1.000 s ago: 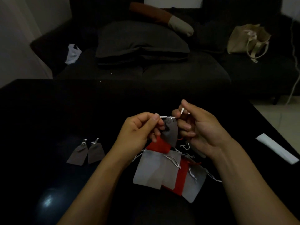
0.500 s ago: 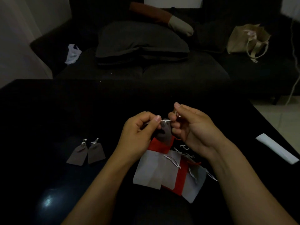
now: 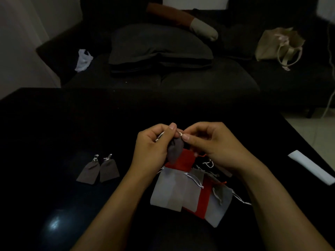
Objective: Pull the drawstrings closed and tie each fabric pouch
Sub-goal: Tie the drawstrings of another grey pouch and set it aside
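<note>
Your left hand (image 3: pixel 154 147) and right hand (image 3: pixel 213 145) meet above the glossy black surface (image 3: pixel 54 124), fingers curled, each pinching the thin white drawstring (image 3: pixel 179 134) at the neck of a small dark grey fabric pouch (image 3: pixel 175 149). The pouch hangs from your fingertips, its body lying against your left palm. Both thumbs point inward, nearly touching, and both forearms reach in from the lower edge.

Just below your hands lies a loose overlapping pile of flat pouches (image 3: pixel 190 192): pale grey ones and red ones, their white cords trailing across each other. To your left, well apart from the pile, two brown-grey pouches with cinched necks (image 3: pixel 98 170) lie side by side, touching. A flat white strip (image 3: pixel 311 166) rests near the right edge of the surface. A bright reflection (image 3: pixel 53 223) glints in the near left of the surface.

Beyond the surface stands a dark sofa (image 3: pixel 181 82) carrying a large grey cushion (image 3: pixel 159 46), a brown and cream bolster (image 3: pixel 183 20), a crumpled white plastic bag (image 3: pixel 83 59) and a beige tote bag (image 3: pixel 280 45). The room is dim.
</note>
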Motion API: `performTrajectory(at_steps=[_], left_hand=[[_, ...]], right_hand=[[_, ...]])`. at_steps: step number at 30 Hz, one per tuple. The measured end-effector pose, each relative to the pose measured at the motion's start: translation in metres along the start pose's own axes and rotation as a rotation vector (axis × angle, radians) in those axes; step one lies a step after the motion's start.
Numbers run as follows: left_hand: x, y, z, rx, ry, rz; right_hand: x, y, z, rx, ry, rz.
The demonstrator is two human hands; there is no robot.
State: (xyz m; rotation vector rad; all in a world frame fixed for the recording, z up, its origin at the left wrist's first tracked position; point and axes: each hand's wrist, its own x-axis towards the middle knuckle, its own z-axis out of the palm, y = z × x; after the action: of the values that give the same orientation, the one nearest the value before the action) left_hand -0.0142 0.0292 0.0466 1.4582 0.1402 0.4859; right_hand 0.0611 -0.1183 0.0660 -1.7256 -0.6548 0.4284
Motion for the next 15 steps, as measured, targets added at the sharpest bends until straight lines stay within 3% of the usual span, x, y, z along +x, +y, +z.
performTrajectory(at_steps=[6, 15], left_hand=[[0.0010, -0.0031, 0.0015, -0.041, -0.032, -0.053], [0.0029, -0.0031, -0.0042, -0.065, -0.057, -0.110]], right_hand=[[0.0020, 0.0000, -0.0038, -0.011, 0.056, 0.036], [-0.0035, -0.0047, -0.0095, -0.127, 0.011, -0.074]])
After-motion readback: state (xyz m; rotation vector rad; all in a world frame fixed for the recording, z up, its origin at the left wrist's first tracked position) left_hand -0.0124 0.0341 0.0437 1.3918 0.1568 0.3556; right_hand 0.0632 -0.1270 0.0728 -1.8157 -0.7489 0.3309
